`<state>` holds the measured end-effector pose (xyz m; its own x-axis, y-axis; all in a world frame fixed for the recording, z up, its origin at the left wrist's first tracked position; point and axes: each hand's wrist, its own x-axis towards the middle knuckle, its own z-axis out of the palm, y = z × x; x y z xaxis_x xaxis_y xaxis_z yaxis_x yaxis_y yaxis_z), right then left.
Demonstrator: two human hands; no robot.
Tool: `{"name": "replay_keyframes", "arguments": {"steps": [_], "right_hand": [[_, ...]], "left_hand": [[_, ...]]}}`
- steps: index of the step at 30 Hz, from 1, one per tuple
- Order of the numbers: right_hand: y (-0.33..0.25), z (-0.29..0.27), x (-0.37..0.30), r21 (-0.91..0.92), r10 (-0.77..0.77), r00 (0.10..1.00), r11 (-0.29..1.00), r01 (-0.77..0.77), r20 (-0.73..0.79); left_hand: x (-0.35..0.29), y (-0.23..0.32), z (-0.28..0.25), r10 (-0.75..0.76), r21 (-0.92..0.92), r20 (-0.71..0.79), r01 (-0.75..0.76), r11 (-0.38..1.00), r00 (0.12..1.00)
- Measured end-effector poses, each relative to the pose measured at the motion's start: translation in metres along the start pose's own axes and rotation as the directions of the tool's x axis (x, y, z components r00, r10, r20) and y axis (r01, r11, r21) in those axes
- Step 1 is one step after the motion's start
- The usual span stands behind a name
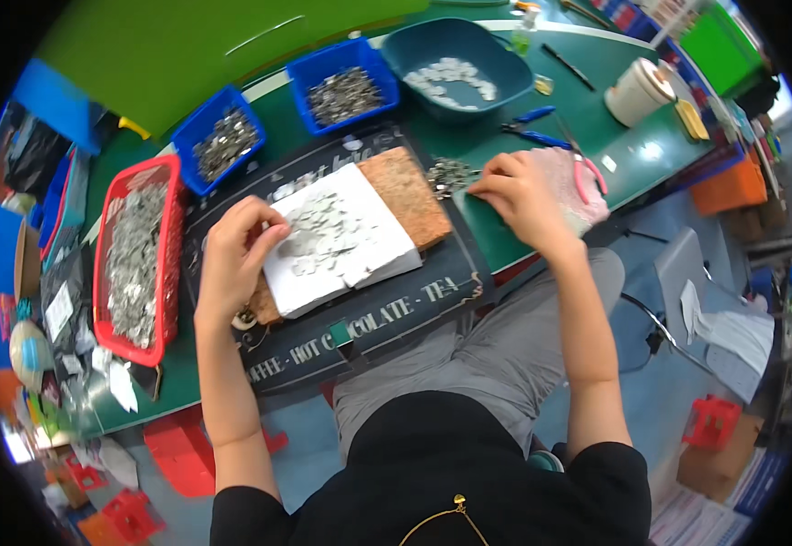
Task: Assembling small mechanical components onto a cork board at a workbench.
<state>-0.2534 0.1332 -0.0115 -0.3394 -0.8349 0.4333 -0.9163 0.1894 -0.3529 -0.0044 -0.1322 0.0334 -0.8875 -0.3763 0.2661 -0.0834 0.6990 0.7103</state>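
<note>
Sorting small metal parts on white sheet [341, 238]
Left hand [232, 255] pinched on parts; right hand [514, 187] fingers together at loose pile [450, 173]; best lift few, keep pinch low

A small-parts assembly workshop: green workbench [632, 155], bins of metal pieces [346, 91], pliers [537, 136].

The left hand [232, 255] curled over the near edge of the white sheet [350, 241], so whether its fingertips pinched a metal piece could not be told. Under the right hand [519, 196], the fingertips hid the spot where they met the small pile [450, 173]. The pieces themselves were too small to make out in shape. Beyond the right hand, the bubble wrap [578, 191] was partly covered by the wrist. Left of the left hand, clutter at the desk [650, 155] edge was blurred.
</note>
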Motion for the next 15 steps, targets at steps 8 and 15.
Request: {"name": "replay_keyframes", "arguments": {"steps": [8,15], "right_hand": [[0.002,-0.014,-0.004,0.066,0.139,0.981,0.987,-0.149,0.133],[0.002,-0.009,-0.005,0.080,0.148,0.983,0.984,-0.158,0.111]], "left_hand": [[0.007,0.001,0.009,0.144,0.039,-0.032,-0.142,0.989,0.989],[-0.003,0.014,0.006,-0.197,-0.329,0.001,0.187,0.926,0.980]]}}
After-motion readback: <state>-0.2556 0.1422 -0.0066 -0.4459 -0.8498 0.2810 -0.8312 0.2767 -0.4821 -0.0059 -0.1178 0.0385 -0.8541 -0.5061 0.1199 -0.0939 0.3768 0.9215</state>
